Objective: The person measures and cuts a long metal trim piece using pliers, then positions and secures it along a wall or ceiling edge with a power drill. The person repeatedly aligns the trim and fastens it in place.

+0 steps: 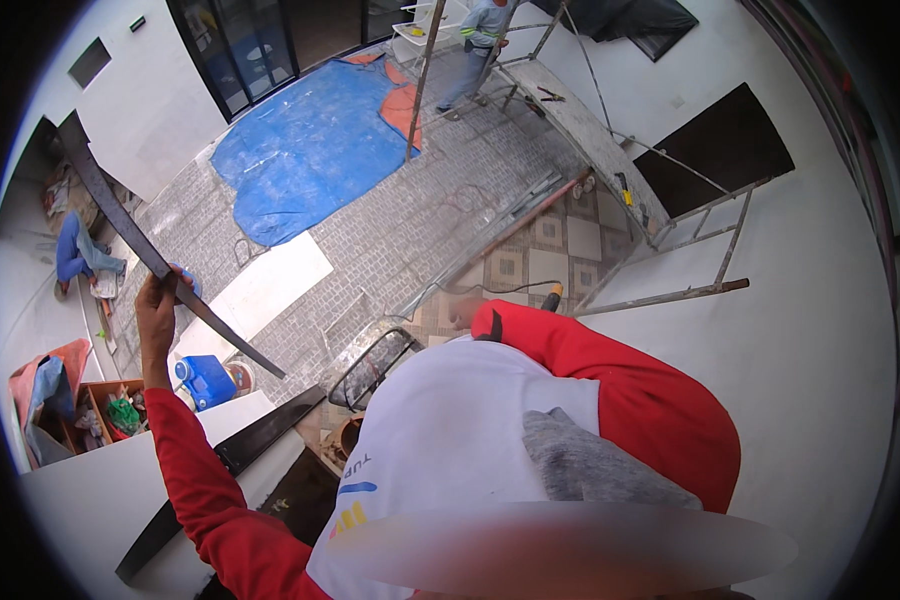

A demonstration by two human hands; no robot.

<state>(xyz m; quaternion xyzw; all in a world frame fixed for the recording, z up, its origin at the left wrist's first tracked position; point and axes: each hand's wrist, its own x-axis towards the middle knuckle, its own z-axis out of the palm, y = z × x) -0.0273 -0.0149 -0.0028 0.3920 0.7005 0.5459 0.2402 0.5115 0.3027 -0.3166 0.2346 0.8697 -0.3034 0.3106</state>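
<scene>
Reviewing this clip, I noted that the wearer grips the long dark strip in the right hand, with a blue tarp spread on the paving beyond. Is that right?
Not quite: the left hand, not the right hand, grips the long dark strip, as the head view shows. The blue tarp is indeed spread on the paving beyond.

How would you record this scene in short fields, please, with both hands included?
Left hand: raised, gripping a long dark strip
Right hand: blurred, near a thin dark cable; its grip is unclear
Floor: blue tarp, white panel
Near left sleeve: blue jug
Right side: metal scaffold
Other people: one person low down at left, another person standing by the scaffold
</scene>
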